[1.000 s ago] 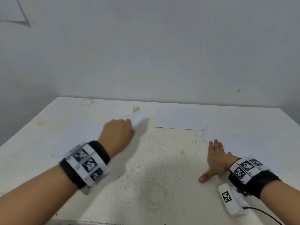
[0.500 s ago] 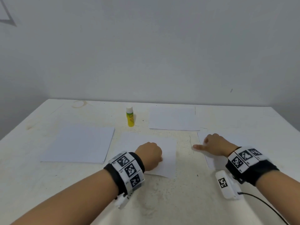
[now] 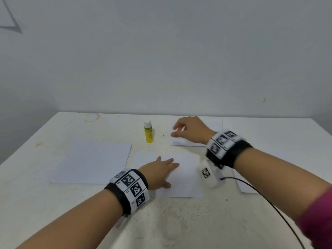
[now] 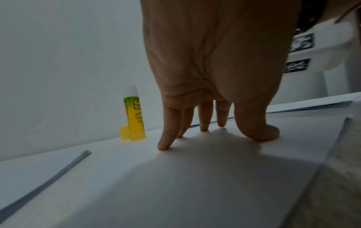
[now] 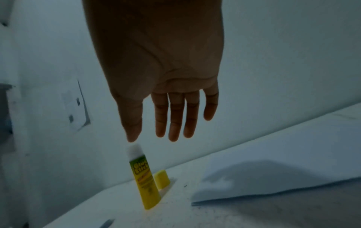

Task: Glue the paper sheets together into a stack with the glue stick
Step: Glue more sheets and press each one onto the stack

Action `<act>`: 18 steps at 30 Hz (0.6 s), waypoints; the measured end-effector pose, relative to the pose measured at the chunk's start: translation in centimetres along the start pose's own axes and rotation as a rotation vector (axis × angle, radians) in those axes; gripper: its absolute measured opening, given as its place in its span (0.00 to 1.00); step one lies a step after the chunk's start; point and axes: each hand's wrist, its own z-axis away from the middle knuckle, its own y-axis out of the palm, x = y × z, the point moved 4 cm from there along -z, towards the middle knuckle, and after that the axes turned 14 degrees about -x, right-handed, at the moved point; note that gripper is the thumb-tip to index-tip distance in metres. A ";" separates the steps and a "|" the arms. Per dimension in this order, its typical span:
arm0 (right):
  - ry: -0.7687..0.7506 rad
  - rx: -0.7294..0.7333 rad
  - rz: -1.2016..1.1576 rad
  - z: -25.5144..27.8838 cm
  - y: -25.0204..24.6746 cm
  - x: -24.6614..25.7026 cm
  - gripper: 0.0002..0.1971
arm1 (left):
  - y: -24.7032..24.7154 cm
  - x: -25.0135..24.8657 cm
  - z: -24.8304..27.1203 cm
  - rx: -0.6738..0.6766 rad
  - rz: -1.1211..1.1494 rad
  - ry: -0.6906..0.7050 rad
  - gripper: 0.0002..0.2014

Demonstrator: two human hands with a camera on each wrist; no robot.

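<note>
A yellow glue stick (image 3: 148, 131) with a white top stands upright at the back of the table, its yellow cap (image 5: 161, 179) just behind it. My left hand (image 3: 167, 163) lies flat on the middle paper sheet (image 3: 185, 178), and its fingertips (image 4: 163, 146) press the paper down. My right hand (image 3: 177, 131) hovers open over the far sheet (image 3: 216, 125), to the right of the glue stick. In the right wrist view its straight fingers (image 5: 173, 123) hang just above the glue stick (image 5: 144, 177) without touching it.
A thicker pile of white sheets (image 3: 93, 162) lies at the left. Another sheet (image 3: 246, 187) lies at the right, partly under my right forearm. A black cable (image 3: 265, 200) trails from the right wrist camera. The wall stands close behind the white table (image 3: 53, 203).
My left hand drew a sheet to the middle of the table and now lies flat on it. My right hand left the right sheet and moved up and left, close to the glue stick.
</note>
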 end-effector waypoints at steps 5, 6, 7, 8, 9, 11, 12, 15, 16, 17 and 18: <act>0.035 0.091 -0.005 -5.0 4.7 2.3 0.22 | 0.1 0.1 -0.1 0.019 -0.030 0.008 0.37; 0.033 0.095 0.003 -5.6 5.4 2.6 0.23 | 0.2 0.2 -0.1 0.020 -0.038 0.011 0.37; 0.028 0.099 0.015 -6.0 6.1 3.0 0.24 | 0.2 0.2 -0.2 0.018 -0.046 0.015 0.37; 0.016 0.104 0.031 -6.4 6.7 3.2 0.24 | 0.2 0.3 -0.2 0.014 -0.051 0.018 0.36; 0.002 0.111 0.052 -6.7 7.2 3.4 0.24 | 0.2 0.4 -0.2 0.013 -0.054 0.018 0.36; -0.007 0.111 0.074 -7.2 7.9 3.5 0.21 | 0.2 0.4 -0.2 0.011 -0.053 0.019 0.37; -0.002 0.108 0.069 -7.2 8.0 3.5 0.20 | 0.2 0.4 -0.2 0.008 -0.054 0.020 0.37; 0.036 0.078 0.007 -6.9 7.1 3.3 0.17 | 0.1 0.5 -0.2 -0.005 -0.075 0.035 0.37; 0.058 0.064 -0.048 -6.5 6.3 3.3 0.16 | 0.2 0.7 -0.2 -0.009 -0.087 0.042 0.37; 0.091 0.067 -0.127 -6.0 5.3 3.1 0.14 | 0.4 0.8 -0.2 -0.011 -0.099 0.047 0.37; 0.133 0.094 -0.210 -5.4 4.2 2.8 0.12 | 0.5 0.9 -0.2 -0.010 -0.112 0.051 0.36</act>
